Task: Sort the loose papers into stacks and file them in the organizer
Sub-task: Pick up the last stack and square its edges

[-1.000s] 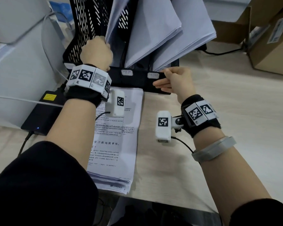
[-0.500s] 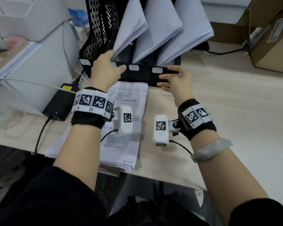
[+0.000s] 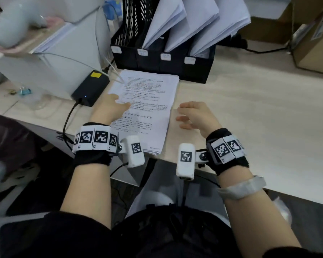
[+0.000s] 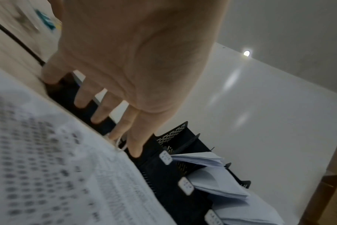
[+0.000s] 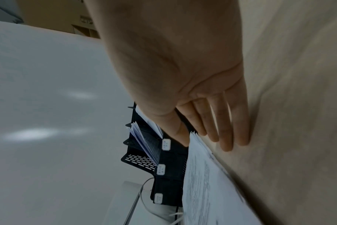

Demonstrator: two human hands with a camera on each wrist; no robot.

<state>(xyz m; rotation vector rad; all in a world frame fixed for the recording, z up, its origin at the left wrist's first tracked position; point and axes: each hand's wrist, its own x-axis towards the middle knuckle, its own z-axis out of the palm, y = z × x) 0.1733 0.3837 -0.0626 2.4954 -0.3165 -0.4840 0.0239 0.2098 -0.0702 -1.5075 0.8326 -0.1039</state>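
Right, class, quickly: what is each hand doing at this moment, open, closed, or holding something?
Left hand: open, fingers straight, over the printed paper stack, holding nothing.
Right hand: open, fingers relaxed, beside the stack, holding nothing.

We see a flat stack of printed papers [image 3: 147,108] lying just before the black mesh organizer [image 3: 162,62], whose three right slots hold leaning white sheets [image 3: 199,21].
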